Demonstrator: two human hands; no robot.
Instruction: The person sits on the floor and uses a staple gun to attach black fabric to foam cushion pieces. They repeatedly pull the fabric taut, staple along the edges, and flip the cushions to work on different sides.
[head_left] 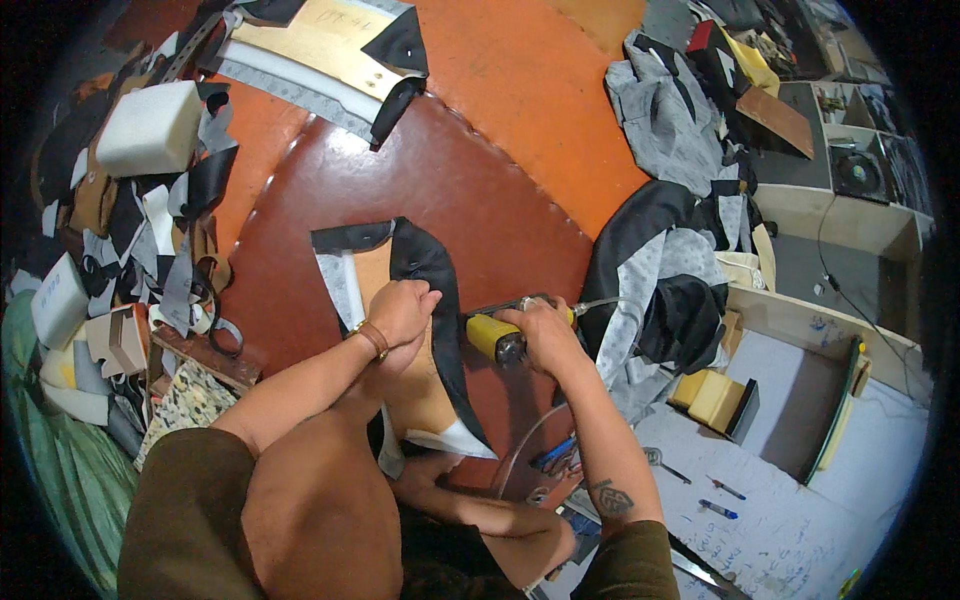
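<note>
Panel [413,395]: left hand [403,312] gripping its black cover [428,256] (for tautness, I'm guessing); right hand [545,335], beside panel, gripping yellow tool [490,338].

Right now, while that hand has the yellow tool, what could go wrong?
The yellow tool in the right hand might hurt the left hand, which is nearby, over the brown panel. Also, the thin hose could perhaps snag on the dark fabric beside it.

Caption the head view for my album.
Left fingers curled over a black-edged tan board; right fingers gripping a yellow-black handheld tool.
</note>
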